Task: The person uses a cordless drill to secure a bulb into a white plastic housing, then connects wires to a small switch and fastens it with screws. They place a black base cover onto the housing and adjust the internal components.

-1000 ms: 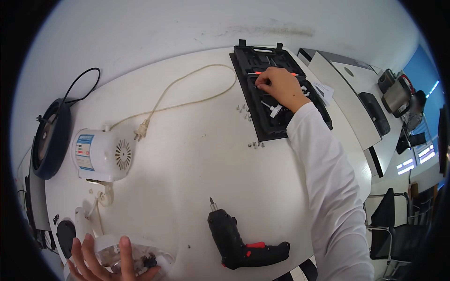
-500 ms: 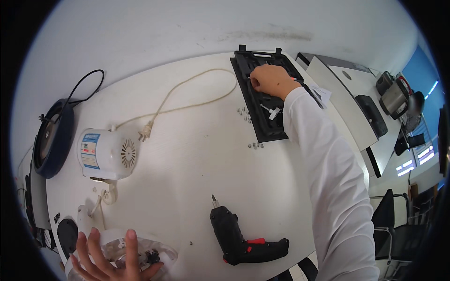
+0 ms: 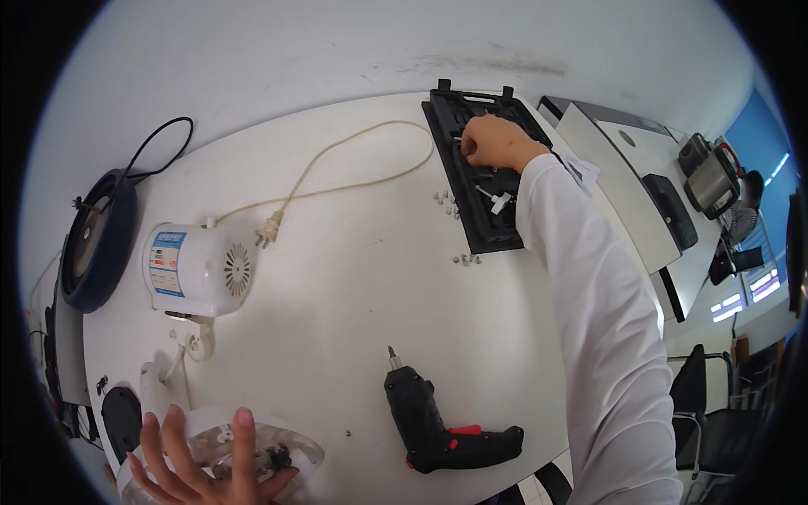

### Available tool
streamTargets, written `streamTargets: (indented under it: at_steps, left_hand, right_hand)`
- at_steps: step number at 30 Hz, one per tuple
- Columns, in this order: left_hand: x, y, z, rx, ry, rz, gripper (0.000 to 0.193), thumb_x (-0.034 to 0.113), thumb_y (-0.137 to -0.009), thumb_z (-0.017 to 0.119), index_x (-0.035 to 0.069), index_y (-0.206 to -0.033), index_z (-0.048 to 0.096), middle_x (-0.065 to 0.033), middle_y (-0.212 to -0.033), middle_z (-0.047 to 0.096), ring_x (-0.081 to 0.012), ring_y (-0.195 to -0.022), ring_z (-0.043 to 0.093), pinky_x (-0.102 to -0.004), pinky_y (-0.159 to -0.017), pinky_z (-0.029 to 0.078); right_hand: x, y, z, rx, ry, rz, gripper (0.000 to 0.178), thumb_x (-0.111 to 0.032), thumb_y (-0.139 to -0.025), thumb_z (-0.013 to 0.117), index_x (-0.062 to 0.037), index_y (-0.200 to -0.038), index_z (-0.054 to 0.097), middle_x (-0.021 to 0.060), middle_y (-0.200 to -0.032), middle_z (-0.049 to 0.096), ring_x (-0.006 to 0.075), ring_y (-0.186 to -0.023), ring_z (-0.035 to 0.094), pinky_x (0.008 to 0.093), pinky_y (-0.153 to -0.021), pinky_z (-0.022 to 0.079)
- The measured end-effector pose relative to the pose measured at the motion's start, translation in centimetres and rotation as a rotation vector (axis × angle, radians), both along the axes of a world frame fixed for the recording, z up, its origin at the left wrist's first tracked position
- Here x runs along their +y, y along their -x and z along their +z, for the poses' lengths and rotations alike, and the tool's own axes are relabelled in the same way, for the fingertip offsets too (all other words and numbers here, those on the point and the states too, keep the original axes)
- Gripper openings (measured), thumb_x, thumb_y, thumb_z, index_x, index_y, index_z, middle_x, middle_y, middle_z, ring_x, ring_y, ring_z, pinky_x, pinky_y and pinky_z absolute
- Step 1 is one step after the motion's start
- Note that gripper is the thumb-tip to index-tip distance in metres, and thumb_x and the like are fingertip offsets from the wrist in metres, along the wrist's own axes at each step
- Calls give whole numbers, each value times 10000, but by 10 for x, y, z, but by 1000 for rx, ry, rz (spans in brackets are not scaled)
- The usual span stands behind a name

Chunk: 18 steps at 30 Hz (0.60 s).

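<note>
Upper left edge: dark blue round part. Lower left: my left hand, fingers spread apart over the white shell, blocking part of its insides; white motor unit sits above. Lower centre: black-and-red power driver on the table. Upper right of centre: small metal bits beside the black tool case. Right hand over the case, fingers bunched, can't tell if gripping; it and my sleeve hide some slots. Vs 1 s ago: orange-red piece beside that hand no longer shows.
</note>
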<state>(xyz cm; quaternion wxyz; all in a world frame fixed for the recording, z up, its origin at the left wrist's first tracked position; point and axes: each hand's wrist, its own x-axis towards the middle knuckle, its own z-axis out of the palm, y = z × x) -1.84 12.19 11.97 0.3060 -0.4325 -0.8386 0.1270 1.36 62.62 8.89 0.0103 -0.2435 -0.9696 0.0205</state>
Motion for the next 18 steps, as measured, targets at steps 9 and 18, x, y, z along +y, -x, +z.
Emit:
streamTargets:
  at_steps: [9,18]
  left_hand:
    - [0,-1,0,-1,-10,-1,713,787,-747,421,395,-1322,576,-108,-1369,481,-340,-1269,426,-579,-1075,163]
    - [1,-1,0,-4,-20,-8,708,754,-718,489,385,-1316,585,-105,-1365,477,-336,-1246,438,-569,-1064,177]
  right_hand:
    - [18,1,-10,4,182,2,106,-61,-777,613,-18,-812,703,91,-757,716,210,-673,691,330,-670,542]
    - [16,9,4,-248,290,-64,181,-85,-833,621,17,-982,639,118,-919,680,194,-762,673,301,-701,535]
